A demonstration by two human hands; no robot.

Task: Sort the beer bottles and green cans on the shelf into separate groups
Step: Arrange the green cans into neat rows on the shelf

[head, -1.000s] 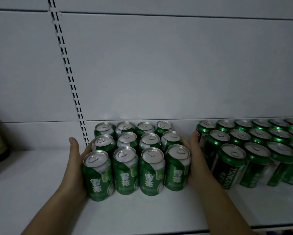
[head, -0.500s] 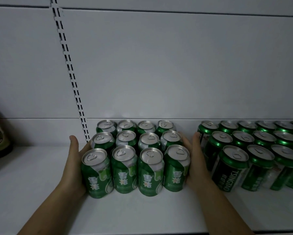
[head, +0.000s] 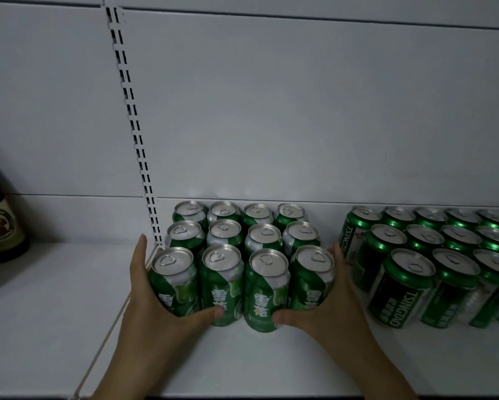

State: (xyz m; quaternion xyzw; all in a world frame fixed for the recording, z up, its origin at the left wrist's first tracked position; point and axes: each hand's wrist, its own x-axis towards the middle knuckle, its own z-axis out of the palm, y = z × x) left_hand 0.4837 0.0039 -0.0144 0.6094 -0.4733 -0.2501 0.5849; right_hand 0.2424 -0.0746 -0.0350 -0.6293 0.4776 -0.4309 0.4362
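Observation:
A tight block of several light-green cans [head: 267, 268] stands in three rows at the middle of the white shelf [head: 49, 319]. My left hand [head: 151, 307] presses flat against the block's left side, its thumb lying across the front of the front row. On the block's right side my right hand [head: 330, 307] presses the same way, thumb across the front. A second group of several darker green Tsingtao cans [head: 409, 274] stands to the right, a narrow gap away. One dark beer bottle [head: 0, 226] with a round label stands at the far left edge.
A slotted upright [head: 132, 125] runs down the white back panel just behind the block's left corner. A seam in the shelf surface runs forward from it under my left forearm. Bare shelf lies between the bottle and the cans.
Both thumbs have swung in across the front of the front row. The block sits a little further back and more squared up between my hands.

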